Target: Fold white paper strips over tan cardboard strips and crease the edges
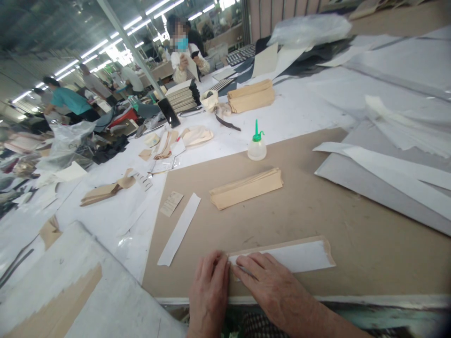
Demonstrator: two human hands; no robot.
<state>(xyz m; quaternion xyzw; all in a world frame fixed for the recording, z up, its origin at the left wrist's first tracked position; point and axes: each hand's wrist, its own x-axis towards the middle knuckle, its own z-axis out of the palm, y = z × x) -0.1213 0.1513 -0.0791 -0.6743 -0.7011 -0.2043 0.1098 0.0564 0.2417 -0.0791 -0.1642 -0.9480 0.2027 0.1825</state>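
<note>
A white paper strip lies over a slightly larger tan strip near the front edge of the brown board. My left hand is at the strips' left end, its fingers bent and pressed together; whatever they pinch is hidden. My right hand rests on the left part of the white strip and holds a thin, pen-like grey tool under its fingers. Farther back lies a stack of tan strips. Another white strip and a small written label are on the left.
A clear bottle with a green spout stands at the board's back edge. Large grey and white sheets lie at right, a pale sheet at front left. A masked person stands across the table, beyond a slanted pole.
</note>
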